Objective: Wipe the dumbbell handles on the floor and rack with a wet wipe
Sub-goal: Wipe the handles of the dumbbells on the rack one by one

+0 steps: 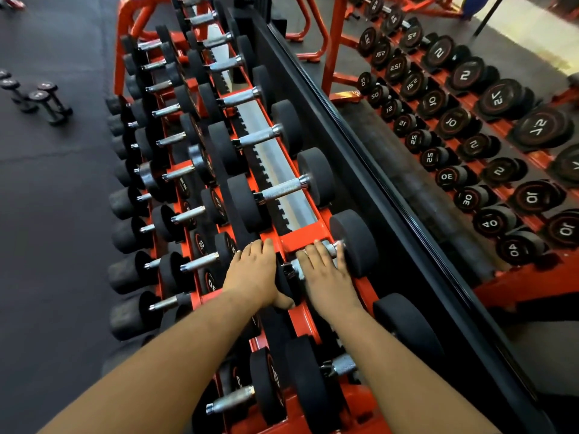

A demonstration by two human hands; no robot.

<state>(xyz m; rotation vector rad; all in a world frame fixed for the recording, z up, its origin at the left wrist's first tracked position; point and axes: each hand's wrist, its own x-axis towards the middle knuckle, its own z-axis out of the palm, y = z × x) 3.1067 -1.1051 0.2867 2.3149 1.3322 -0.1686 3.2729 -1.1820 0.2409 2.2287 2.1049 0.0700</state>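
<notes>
Much of what mattered was covered by your own hands: your right hand [326,274] lay over the knurled steel handle [316,261] of a dumbbell on the top tier of the red rack [300,238], fingers curled around the bar, and only a pale patch that may have been the wet wipe [299,272] showed at the edge of your palm, too small and blurred to be sure of. Your left hand [253,274] rested on the near black head [283,283] of that same dumbbell, fingers spread fairly straight across its top and the thumb hooked down the near face, so most of that head was hidden. The far head [354,242], a matte rubber disc, stood clear just beside your right fingertips. You could see the rack running away in stepped tiers of painted orange-red steel, each carrying round black dumbbells with bright ribbed handles; the lowest tier was partly tucked under the upper ones and its labels were hard to read. A mirror [438,151] along the right edge repeated the rack, with the weight numbers reversed. A few small dumbbells [40,101] lay on the dark, dull rubber floor [47,214] at the far left, well apart from the rack. Both forearms were cut off by the bottom edge.
</notes>
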